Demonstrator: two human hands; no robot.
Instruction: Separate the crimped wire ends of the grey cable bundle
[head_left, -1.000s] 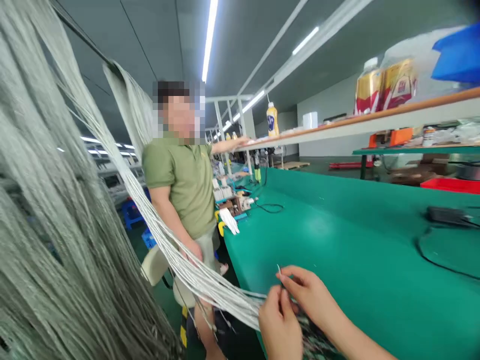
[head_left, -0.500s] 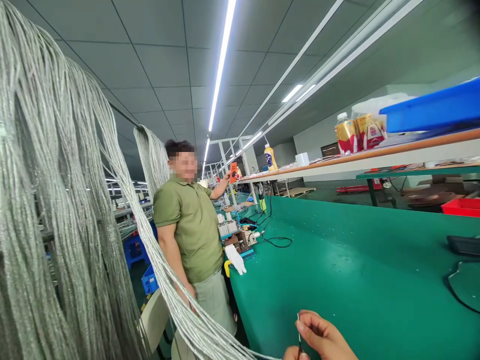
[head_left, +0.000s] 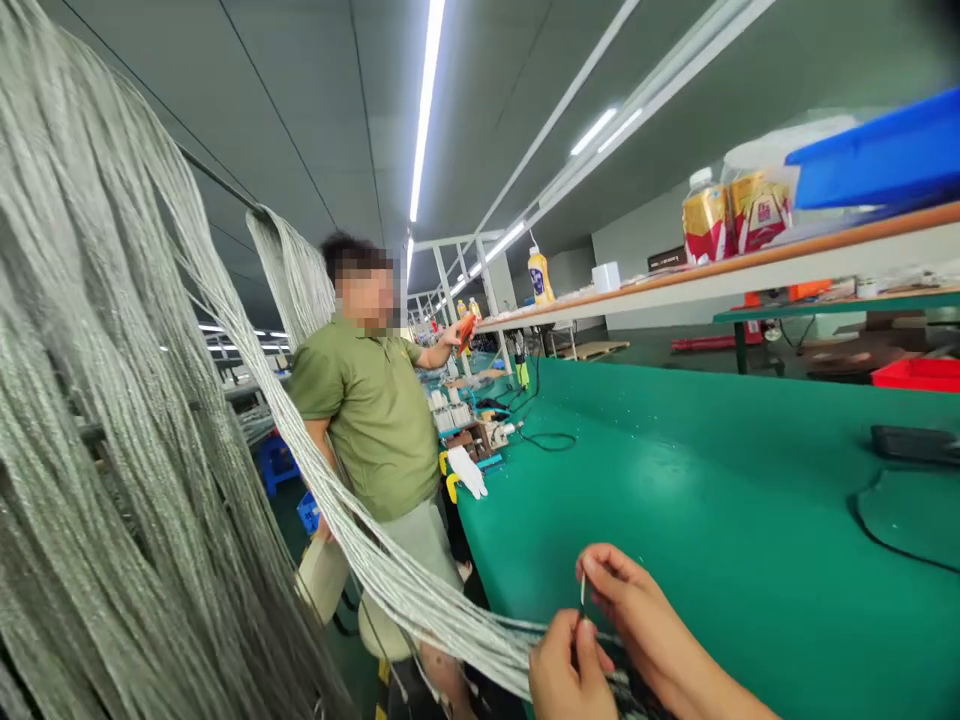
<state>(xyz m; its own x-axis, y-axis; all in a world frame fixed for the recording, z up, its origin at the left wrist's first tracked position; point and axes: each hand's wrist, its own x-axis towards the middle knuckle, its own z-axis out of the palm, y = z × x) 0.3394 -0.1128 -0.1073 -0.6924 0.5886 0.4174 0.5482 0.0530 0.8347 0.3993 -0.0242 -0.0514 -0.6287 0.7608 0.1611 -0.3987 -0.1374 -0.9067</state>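
A thin cable end (head_left: 583, 592), pale at the tip and dark lower down, stands nearly upright between my two hands. My left hand (head_left: 568, 668) pinches its dark lower part. Above it and to the right, my right hand (head_left: 621, 588) has thumb and fingertips closed at the pale upper end. A thick bundle of silvery braided cables (head_left: 405, 568) sweeps down from the left and passes behind my left hand. Dark cable ends show partly under my wrists, their detail hidden.
The green bench (head_left: 675, 520) runs ahead, with a white glove (head_left: 466, 470) and a small machine (head_left: 480, 435) at its left edge. A person (head_left: 375, 420) stands left, holding an orange phone (head_left: 466, 332). More cables (head_left: 112, 400) hang at left. A shelf (head_left: 675, 285) carries bottles and a blue tray (head_left: 885, 150).
My view has tipped downward, so both hands sit higher and show more fully. The pinch on the cable end persists. The person's orange phone has tilted.
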